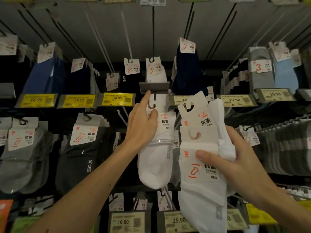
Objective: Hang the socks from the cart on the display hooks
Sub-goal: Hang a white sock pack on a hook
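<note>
Sock pack (155, 163) — soft, white, card-topped — pinch-tight in left grip (141, 125), thick white bundle (200, 195) fist-tight in right grip (235, 158).

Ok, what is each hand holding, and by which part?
Left hand pinches a single white sock pack by its card header; right hand grips the stack of sock packs mid-card.

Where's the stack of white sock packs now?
Head view, right of centre: the right hand grips the stack of white sock packs, beside the single white pack the left hand holds.

Left hand (143, 126) up, forefinger straight — right hand (239, 158) curled.
</note>
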